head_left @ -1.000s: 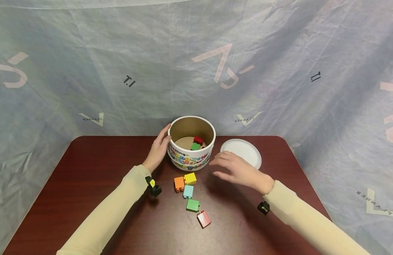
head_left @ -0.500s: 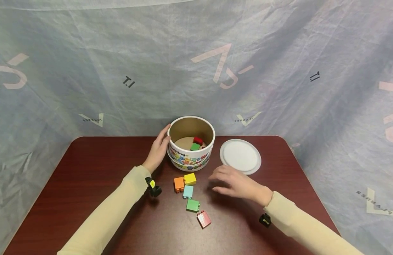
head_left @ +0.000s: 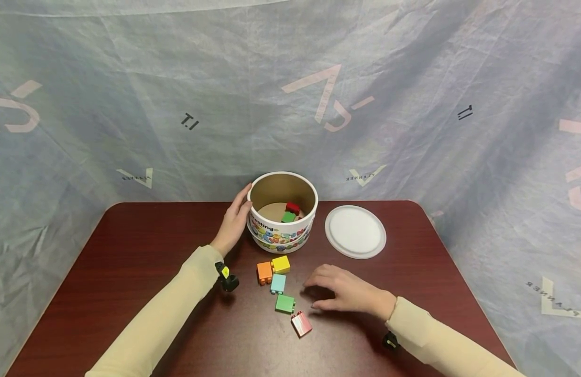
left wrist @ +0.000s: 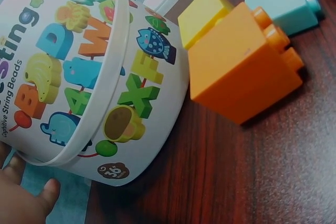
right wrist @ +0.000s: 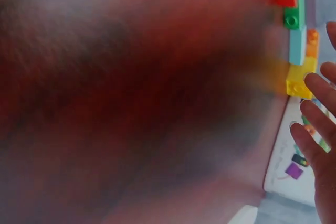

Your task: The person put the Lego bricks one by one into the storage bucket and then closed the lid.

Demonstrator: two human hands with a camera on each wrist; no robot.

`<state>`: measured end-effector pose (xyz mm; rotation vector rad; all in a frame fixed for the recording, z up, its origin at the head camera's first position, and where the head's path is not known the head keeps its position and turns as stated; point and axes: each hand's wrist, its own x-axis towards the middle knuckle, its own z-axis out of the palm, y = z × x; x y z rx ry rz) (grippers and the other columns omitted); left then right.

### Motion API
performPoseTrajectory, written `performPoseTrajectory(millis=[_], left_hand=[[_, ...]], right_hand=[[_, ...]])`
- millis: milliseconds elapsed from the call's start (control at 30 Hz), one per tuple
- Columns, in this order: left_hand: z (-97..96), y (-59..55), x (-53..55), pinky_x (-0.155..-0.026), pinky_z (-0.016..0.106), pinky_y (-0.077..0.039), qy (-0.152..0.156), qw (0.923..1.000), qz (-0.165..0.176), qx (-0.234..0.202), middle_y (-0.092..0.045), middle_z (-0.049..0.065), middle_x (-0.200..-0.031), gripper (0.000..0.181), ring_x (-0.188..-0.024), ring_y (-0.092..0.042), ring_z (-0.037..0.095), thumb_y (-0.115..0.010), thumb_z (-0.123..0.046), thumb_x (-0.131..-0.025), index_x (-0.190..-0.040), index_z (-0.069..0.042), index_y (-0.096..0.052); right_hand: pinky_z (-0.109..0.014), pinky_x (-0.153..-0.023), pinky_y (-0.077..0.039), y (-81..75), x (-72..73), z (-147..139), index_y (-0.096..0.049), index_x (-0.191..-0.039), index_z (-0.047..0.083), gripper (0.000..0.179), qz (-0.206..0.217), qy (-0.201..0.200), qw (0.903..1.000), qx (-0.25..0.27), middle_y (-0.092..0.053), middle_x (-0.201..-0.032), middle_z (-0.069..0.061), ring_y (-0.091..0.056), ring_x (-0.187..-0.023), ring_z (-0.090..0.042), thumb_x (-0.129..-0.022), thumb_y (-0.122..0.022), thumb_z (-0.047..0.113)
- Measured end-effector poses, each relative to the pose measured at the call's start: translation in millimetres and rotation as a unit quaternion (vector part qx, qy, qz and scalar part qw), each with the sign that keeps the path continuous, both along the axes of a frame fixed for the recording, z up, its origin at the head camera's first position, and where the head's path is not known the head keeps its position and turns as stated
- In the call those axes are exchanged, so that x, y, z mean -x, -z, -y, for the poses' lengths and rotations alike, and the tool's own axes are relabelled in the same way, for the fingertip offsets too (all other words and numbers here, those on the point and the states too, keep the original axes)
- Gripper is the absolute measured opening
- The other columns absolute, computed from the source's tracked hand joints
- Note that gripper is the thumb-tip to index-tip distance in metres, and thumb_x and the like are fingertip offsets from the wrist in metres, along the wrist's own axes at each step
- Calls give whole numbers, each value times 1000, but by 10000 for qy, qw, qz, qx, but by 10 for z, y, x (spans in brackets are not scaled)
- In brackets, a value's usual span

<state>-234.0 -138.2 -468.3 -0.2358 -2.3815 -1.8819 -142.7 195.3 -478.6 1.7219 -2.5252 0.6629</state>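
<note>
My left hand [head_left: 233,222] rests against the left side of a round white bucket [head_left: 282,238], its fingers straight along the outer wall near the rim. A red block [head_left: 293,208] and a green block [head_left: 288,217] lie inside the bucket. My right hand [head_left: 348,290] hovers over the table to the right of the loose blocks, fingers loosely bent and holding nothing. Nearest to it are a light green block [head_left: 285,303] and a red block [head_left: 302,324]. Farther back lie a light blue block [head_left: 278,283], an orange block [left wrist: 244,66] and a yellow block [head_left: 281,264].
A round white lid [head_left: 355,231] lies flat on the dark red-brown table [head_left: 144,251], right of the bucket. Behind the table's far edge hangs a grey printed cloth [head_left: 252,94], which also runs along both sides.
My right hand has moved from beside the bucket and lid toward me, down near the light green and red blocks, uncovering the lid. The left hand, bucket and blocks have stayed put.
</note>
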Motion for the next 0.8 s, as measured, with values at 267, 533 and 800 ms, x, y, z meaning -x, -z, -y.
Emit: performPoseTrajectory(millis=[267, 533, 800], left_hand=[[1, 0, -11, -125, 55, -26, 8, 10000, 0, 52, -27, -5, -171, 53, -157, -25, 23, -41, -35, -113, -165, -36, -29], [-5, 3, -11, -125, 54, -26, 3, 10000, -3, 37, -27, -5, -171, 53, -157, -25, 22, -41, -33, -114, -165, -36, -30], [-8, 0, -9, -126, 54, -25, 14, 10000, -22, 11, -27, -5, -171, 53, -157, -24, 21, -40, -33, -114, -165, -35, -30]], right_hand=[[-32, -102, -51, 100, -110, 42, -69, -131, 12, 52, -129, -312, 9989, -340, -68, -125, 3, -60, -119, -11, -92, -80, 44], [-28, -105, -48, 191, -162, 82, -69, -132, 13, 56, -80, -406, 9982, -440, -67, -127, 4, -59, -120, -10, -91, -80, 48], [-28, -104, -49, 211, -182, 97, -69, -132, 14, 53, -269, -542, 9965, -583, -67, -125, 5, -59, -119, -10, -93, -78, 49]])
